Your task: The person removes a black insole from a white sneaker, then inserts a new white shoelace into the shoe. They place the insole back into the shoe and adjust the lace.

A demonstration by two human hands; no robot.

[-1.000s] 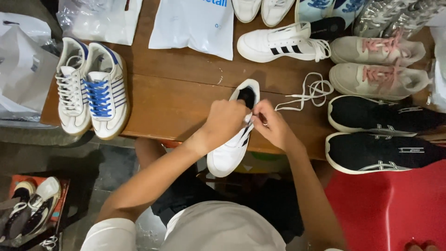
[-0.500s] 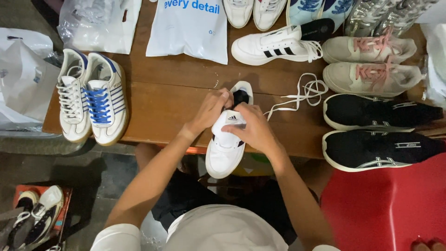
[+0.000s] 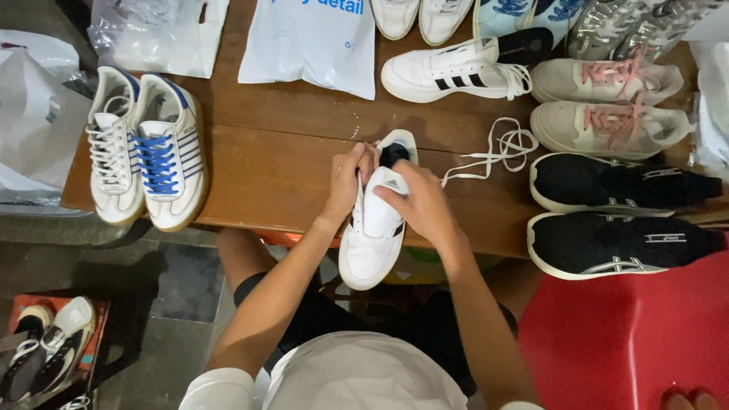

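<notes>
Red stool (image 3: 630, 342): near right, low, beside the person's knees.
White shoe (image 3: 377, 220): at the near edge of the wooden table (image 3: 266, 163), toe hanging over the edge toward the person.
Right hand (image 3: 418, 205): fingers curled over the shoe's tongue and right side, holding it.
Left hand (image 3: 348, 178): fingers bent, closed on the shoe's left side near the opening.
Loose white lace (image 3: 497, 148): on the table, just right of the shoe.
Black shoes (image 3: 619, 212): right side.
Blue-laced pair (image 3: 144, 148): left side.
White plastic bag (image 3: 315, 42): far, middle.
</notes>
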